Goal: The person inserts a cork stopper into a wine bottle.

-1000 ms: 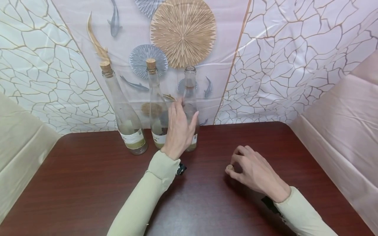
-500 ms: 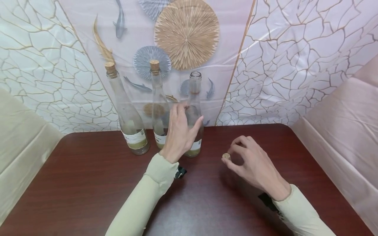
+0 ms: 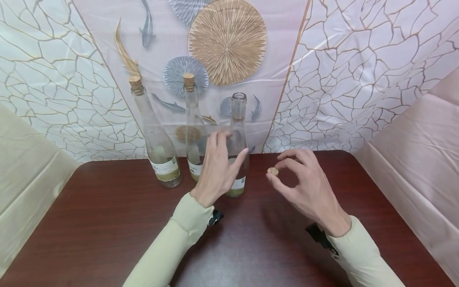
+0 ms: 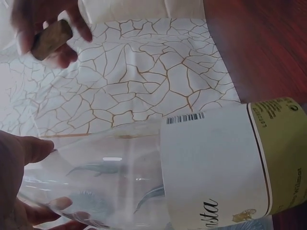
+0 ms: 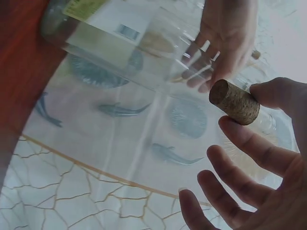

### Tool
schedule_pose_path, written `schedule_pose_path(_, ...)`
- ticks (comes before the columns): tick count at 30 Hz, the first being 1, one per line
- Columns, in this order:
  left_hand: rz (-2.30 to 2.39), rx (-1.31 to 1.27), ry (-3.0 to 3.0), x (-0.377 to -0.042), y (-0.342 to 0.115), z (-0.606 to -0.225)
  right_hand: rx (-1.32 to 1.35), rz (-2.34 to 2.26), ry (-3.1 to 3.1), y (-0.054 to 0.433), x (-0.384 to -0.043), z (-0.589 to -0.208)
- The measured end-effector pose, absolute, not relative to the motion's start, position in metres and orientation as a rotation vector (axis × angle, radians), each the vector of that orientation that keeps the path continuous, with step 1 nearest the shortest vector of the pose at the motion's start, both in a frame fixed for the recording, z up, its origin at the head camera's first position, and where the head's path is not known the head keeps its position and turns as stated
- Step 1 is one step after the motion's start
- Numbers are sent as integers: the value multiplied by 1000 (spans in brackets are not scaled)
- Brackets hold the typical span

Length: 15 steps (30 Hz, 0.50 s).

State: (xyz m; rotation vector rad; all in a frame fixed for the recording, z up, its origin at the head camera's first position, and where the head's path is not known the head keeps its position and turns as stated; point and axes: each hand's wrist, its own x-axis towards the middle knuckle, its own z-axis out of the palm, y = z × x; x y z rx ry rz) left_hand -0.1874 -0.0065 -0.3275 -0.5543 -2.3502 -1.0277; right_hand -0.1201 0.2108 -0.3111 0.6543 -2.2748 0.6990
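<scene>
My left hand [image 3: 218, 169] grips the body of an uncorked clear glass bottle [image 3: 238, 109], thumb on its right side and fingers reaching round behind. In the left wrist view the bottle's white and olive label [image 4: 213, 165] shows, with the thumb and fingertips around the glass above it. My right hand [image 3: 307, 185] pinches a short cork [image 5: 235, 103] between thumb and index finger, its other fingers spread loosely in the right wrist view. The cork is held over the table, to the right of the bottle and lower than its open mouth.
Two similar bottles with corks in their necks, a left one [image 3: 157, 139] and a middle one [image 3: 191, 107], stand at the back of the dark red table [image 3: 107, 223]. My left hand partly covers the middle one. A patterned cloth backdrop [image 3: 344, 91] hangs right behind the table.
My right hand has raised the cork off the table area and carried it forward and slightly left. The uncorked bottle has come a little nearer and to the right with my left hand.
</scene>
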Motion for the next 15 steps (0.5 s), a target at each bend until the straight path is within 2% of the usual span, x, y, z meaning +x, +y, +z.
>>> schedule_pose_path(15,-942,-629,-2355,-170,-20,-329,627,835,-2184,192,-120,-288)
